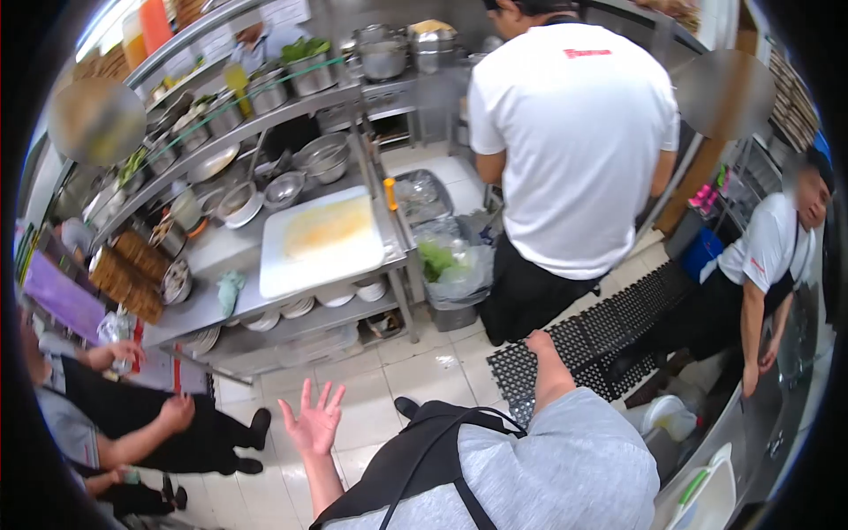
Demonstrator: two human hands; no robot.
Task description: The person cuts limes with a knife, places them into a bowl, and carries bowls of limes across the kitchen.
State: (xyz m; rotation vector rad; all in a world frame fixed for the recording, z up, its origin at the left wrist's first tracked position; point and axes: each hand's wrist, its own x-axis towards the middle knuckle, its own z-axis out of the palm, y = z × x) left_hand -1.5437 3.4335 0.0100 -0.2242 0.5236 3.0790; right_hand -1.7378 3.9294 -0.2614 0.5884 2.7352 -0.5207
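My left hand (315,420) is raised in front of my black apron (424,459), palm up and fingers spread, with nothing in it. My right hand (537,341) reaches forward over the edge of the black rubber mat (565,353), near the dark trousers of a co-worker in a white shirt (570,141). Its fingers are foreshortened, so I cannot see what it holds, if anything. Ahead, a steel worktable (208,265) carries a large white cutting board (283,274) with a yellow-orange stain. A green cloth (231,291) lies to the board's left.
Beside the table's right end stands a bin (455,316) lined with a plastic bag holding leafy greens (435,261). Pots of ingredients line the upper shelf. Co-workers stand at left, ahead and at right (768,238). A white tub (707,499) is at lower right.
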